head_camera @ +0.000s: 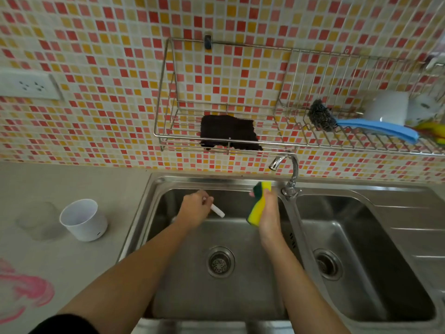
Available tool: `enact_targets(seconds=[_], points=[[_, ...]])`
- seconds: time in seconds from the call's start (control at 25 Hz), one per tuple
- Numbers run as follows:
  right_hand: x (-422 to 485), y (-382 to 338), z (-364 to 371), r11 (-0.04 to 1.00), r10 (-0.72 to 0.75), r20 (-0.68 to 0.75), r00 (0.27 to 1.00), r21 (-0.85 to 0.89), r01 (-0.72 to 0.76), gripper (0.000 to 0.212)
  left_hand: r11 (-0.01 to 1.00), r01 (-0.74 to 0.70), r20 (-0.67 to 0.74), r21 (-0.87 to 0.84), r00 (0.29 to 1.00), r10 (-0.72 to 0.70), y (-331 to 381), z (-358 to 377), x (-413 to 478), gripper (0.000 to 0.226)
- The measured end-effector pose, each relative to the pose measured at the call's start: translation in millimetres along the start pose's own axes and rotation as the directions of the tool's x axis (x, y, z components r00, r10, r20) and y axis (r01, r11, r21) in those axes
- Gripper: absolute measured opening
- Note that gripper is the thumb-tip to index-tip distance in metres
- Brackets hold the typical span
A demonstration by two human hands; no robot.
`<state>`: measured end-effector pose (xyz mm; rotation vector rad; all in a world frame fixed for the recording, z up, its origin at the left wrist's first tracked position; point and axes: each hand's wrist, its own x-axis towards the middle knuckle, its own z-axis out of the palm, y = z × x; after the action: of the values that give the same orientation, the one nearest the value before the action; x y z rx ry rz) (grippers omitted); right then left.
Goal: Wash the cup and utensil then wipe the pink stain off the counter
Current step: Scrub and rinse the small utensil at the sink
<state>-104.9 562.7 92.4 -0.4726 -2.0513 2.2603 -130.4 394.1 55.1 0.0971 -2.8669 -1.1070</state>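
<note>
Two-handed at sink point(216, 180): pinching light, probably slippery white utensil point(218, 210) by one end in left hand point(192, 209), squeezing soft sponge point(256, 208) in right hand point(269, 215).

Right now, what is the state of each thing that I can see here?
Cup: upright on counter, unheld.
Utensil: pinched in left grip.
Sponge: held in right grip.
Tap: no water visible.
Pink stain: unwiped.
Dark cloth: lying in wall rack.
</note>
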Motion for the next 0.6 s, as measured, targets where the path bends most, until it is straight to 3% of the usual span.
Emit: enact_targets(seconds=[0.12, 0.24, 0.4, 0.52, 0.6], points=[[-28, -78, 23, 0.939, -0.310, 0.061, 0.949, 0.175, 0.296, 0.027, 0.997, 0.037, -0.038, -0.074, 0.998, -0.040, -3, -31, -1, 0.021], [-15, -154, 73, 0.894, -0.418, 0.248, 0.874, -0.057, 0.444, 0.032, 0.998, 0.017, -0.079, -0.068, 0.997, -0.023, -10, -63, -3, 0.019], [42, -182, 154, 0.791, -0.199, 0.403, 0.894, -0.473, 0.389, 0.063, 0.998, -0.018, -0.114, -0.060, 0.993, 0.011, -20, -98, -13, 0.015], [67, -162, 191, 0.616, 0.035, 0.466, 0.884, -0.706, 0.349, 0.070, 0.998, -0.046, -0.104, -0.045, 0.994, 0.041, -30, -125, -21, 0.012], [65, -155, 206, 0.424, 0.138, 0.494, 0.859, -0.813, 0.399, 0.068, 0.997, -0.071, -0.112, -0.026, 0.991, 0.068, -39, -140, -24, 0.013]])
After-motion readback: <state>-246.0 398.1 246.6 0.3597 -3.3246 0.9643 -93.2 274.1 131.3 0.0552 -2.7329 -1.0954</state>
